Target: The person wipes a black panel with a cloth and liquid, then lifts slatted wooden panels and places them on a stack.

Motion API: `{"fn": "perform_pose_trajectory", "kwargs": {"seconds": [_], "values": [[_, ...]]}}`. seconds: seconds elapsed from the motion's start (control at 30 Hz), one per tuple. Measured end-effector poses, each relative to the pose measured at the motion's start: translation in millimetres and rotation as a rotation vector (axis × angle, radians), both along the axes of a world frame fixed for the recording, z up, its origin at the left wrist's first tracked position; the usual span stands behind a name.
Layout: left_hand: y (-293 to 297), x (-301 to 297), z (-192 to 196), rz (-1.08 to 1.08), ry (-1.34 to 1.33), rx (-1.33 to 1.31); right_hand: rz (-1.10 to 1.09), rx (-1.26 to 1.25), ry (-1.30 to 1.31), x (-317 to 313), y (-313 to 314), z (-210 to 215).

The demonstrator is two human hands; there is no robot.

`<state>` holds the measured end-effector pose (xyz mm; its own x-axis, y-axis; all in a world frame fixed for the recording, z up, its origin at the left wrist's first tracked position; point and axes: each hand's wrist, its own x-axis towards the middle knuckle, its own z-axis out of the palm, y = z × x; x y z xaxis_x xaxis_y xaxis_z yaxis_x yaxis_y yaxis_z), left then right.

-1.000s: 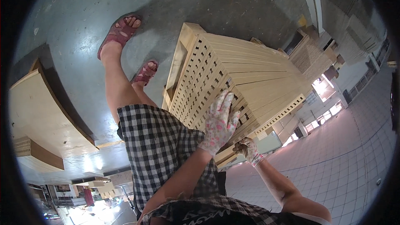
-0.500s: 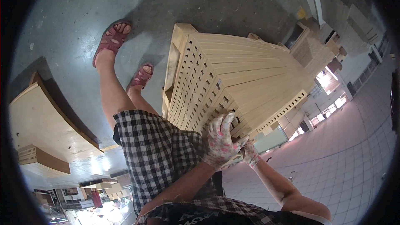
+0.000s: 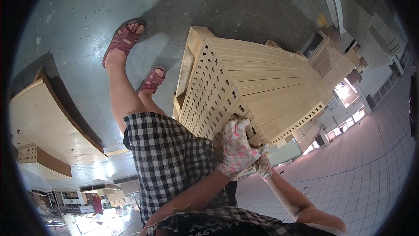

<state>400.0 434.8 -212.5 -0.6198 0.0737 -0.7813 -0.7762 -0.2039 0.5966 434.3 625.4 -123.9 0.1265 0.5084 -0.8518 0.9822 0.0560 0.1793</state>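
A tall stack of pale wooden boards stands before me, its end face lined with rows of small dark notches. My left hand, in a white glove with pink flowers, lies against the upper part of that notched face. Its fingers are bent and pressed together, with the thumb side toward my other hand. Right beside it, at the stack's near corner, my right hand wears a matching glove. Its fingers are curled in and partly covered by the left hand. Whatever is between the hands is hidden.
A wooden pallet supports the stack on the grey floor. To the left is a large pale panel with a smaller notched stack on it. My feet in dark red sandals stand left of the main stack.
The view has shifted slightly, so the stack sits a little further right. The left hand's fingers have drawn closer together against the notched face. The right hand has stayed beside it.
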Motion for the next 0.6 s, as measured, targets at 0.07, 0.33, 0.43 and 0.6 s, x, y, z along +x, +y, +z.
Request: {"fn": "perform_pose_trajectory", "kwargs": {"seconds": [0.07,0.33,0.43,0.6], "values": [[3,4,-4,0.087,0.054,-0.017,-0.089,0.024,-0.045,-4,-7,-1],[5,6,-11,0.092,0.178,-0.034,0.029,0.036,-0.044,-4,-15,2],[3,8,-15,0.110,0.270,-0.035,0.046,-0.002,-0.040,-5,-19,4],[-6,13,-23,-0.010,0.270,-0.035,0.067,0.024,0.012,4,-23,4]]}}
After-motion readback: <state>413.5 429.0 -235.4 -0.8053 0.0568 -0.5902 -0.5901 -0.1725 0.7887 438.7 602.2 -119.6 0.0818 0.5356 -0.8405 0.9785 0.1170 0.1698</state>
